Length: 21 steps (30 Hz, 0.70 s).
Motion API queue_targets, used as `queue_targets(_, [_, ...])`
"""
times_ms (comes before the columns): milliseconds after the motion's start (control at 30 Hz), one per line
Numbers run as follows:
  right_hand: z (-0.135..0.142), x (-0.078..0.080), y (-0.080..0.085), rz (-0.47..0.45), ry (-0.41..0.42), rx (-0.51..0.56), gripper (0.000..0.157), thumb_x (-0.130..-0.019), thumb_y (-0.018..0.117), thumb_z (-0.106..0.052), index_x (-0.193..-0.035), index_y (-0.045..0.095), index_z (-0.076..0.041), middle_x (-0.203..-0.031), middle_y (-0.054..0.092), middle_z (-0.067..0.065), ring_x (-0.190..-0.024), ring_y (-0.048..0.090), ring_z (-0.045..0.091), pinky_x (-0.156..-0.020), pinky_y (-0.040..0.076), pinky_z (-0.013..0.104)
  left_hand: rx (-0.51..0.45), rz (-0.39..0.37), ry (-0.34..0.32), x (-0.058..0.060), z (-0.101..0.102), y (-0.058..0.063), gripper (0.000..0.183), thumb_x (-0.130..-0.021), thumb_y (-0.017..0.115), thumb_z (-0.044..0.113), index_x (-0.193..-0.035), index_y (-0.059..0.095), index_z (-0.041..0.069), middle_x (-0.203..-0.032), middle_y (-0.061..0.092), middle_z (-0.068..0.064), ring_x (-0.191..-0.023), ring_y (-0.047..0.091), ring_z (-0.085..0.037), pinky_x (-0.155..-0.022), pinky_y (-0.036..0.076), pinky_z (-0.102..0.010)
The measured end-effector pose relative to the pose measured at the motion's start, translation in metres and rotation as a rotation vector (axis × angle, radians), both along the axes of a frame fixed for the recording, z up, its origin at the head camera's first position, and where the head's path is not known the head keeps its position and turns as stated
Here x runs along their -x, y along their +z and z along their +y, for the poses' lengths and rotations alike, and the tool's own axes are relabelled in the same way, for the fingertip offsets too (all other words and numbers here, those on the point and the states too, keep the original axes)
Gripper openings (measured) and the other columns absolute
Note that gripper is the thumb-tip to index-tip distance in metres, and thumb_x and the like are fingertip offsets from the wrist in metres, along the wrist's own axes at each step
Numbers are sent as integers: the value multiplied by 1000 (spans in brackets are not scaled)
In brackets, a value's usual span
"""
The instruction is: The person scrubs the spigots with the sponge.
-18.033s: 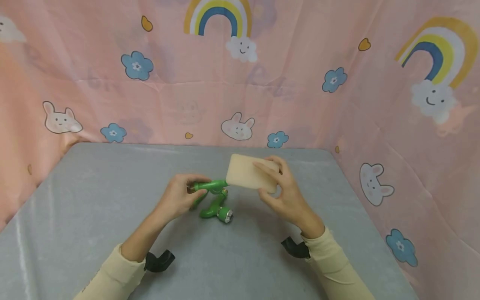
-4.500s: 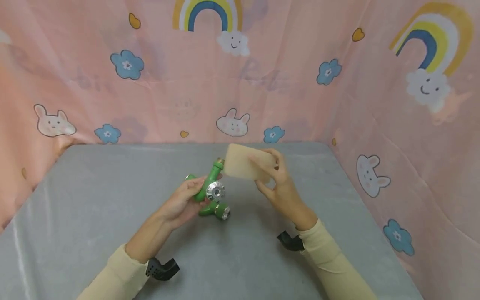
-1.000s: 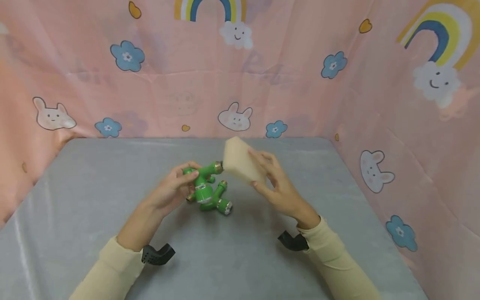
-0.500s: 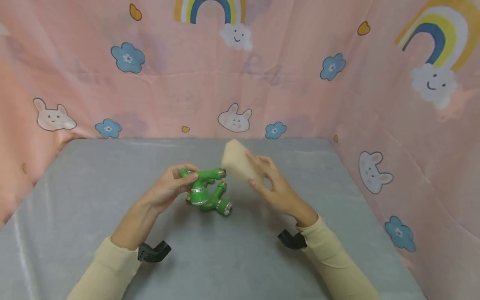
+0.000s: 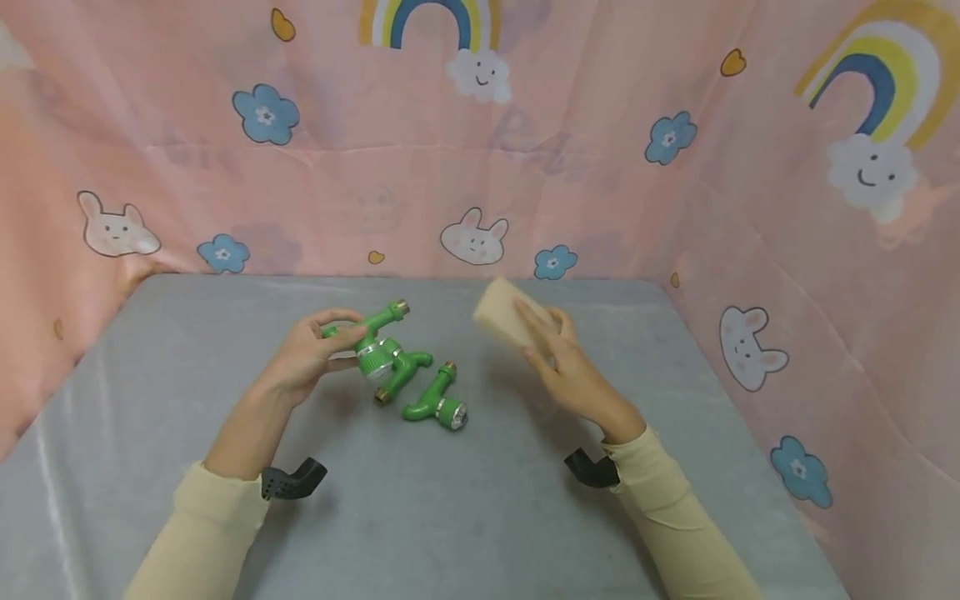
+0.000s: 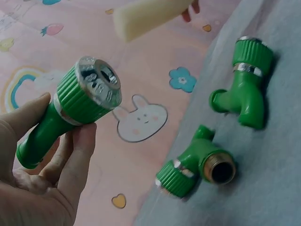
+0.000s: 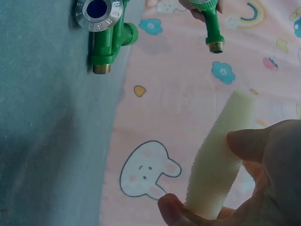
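Note:
My left hand [image 5: 303,358] holds a green tap [image 5: 373,357] above the table, its brass threaded end pointing up and away. In the left wrist view the thumb and fingers grip the body of that tap [image 6: 70,99], and its ribbed knob with the silver cap faces out. A pale cream sponge [image 5: 510,312] is in my right hand [image 5: 573,375], pinched between thumb and fingers. Sponge and held tap are apart. Two more green taps lie on the table: one tap [image 5: 408,367] partly behind the held one, and another tap [image 5: 431,402] closer to me.
A grey cloth covers the table [image 5: 450,517]. Pink printed curtain [image 5: 337,183] hangs behind it and along the sides. Each wrist bears a black camera mount, a left mount [image 5: 294,481] and a right mount [image 5: 592,469].
The left hand has drawn the tap leftward, away from the sponge, uncovering more of the taps on the table. The right hand with the sponge has shifted slightly right. Earlier, sponge and tap met.

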State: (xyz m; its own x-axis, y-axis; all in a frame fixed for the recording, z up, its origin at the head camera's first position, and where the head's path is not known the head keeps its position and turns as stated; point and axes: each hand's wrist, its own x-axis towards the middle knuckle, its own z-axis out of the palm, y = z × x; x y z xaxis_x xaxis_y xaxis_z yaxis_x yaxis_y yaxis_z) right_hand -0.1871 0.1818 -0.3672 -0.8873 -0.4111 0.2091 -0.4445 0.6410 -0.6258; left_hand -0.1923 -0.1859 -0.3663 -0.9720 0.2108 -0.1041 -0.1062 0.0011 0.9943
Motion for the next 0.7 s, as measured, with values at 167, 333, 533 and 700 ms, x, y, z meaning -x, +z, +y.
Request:
queue_targets(167, [4,2,-1,0,0,-20,59,-108,48,-20,-162,24,-18,-156,17,36,-136,35,51,-100,44,71,0,18,-33,3,-18,2,15,-103,60,19,-118,59,20,-93,71,12,-90,69,-4,-85,61,-27])
queue_targets(333, [8,5,-3,-8,-13,-41,59,-108,48,-19,-162,24,-15,-156,20,35,-140,29,50,-102,41,72,44,27,-59,5,-33,1,17,-104,57,20,-121,57,23,-94,72,13,-88,70,-4,-83,61,-25])
queue_targets(533, [13,8,-9,-18,-43,-59,59,-107,50,-19,-161,26,-12,-153,21,38,-134,36,53,-100,40,74,156,26,-37,9,-45,-7,30,-105,56,21,-133,50,11,-91,70,15,-85,69,-3,-87,61,-31])
queue_targets(700, [17,12,-16,-69,-71,-112,60,-106,51,-18,-160,28,-12,-147,26,39,-125,43,51,-100,42,71,284,-1,2,14,-53,-17,49,-104,58,24,-143,45,-3,-91,69,15,-80,68,-2,-88,61,-34])
